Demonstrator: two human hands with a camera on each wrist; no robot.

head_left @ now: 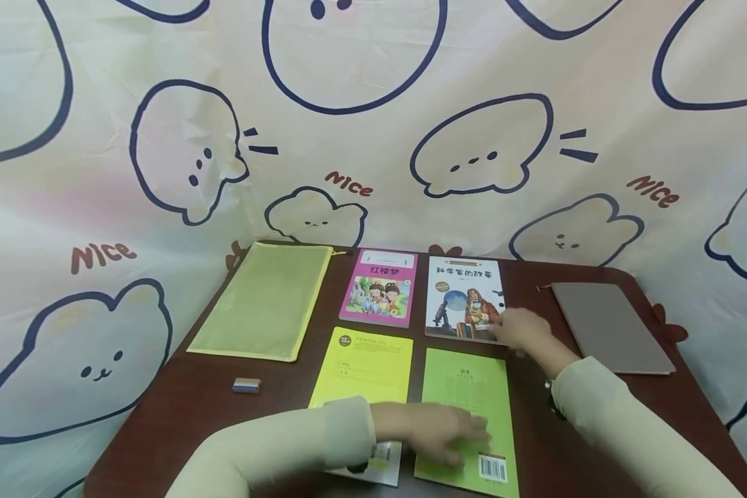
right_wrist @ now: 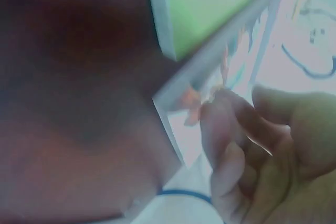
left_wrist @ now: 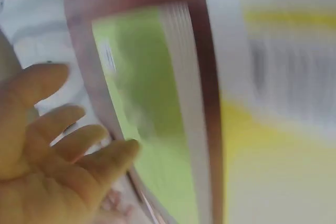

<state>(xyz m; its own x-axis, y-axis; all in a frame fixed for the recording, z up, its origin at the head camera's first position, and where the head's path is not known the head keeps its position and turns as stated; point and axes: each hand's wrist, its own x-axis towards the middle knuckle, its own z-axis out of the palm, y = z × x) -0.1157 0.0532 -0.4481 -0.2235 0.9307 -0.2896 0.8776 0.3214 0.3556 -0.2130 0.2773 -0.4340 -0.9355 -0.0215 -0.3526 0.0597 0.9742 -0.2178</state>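
Note:
My left hand (head_left: 448,432) lies flat with straight fingers on the lower part of a green book (head_left: 467,387). In the left wrist view the spread fingers (left_wrist: 79,140) sit beside that green book (left_wrist: 147,103). My right hand (head_left: 523,328) is at the lower right corner of a white book with a scientist picture (head_left: 463,297). The right wrist view shows its fingers (right_wrist: 226,135) loosely curled and touching that book's corner (right_wrist: 210,72); no firm grip shows. A yellow book (head_left: 364,366) lies left of the green one, partly under my left sleeve.
On the dark brown table (head_left: 187,408) there is also a pink picture book (head_left: 380,287), a yellow-green mesh pouch (head_left: 264,301) at the left, a small eraser (head_left: 246,384) and a flat grey notebook (head_left: 610,325) at the right. A printed cloth hangs behind.

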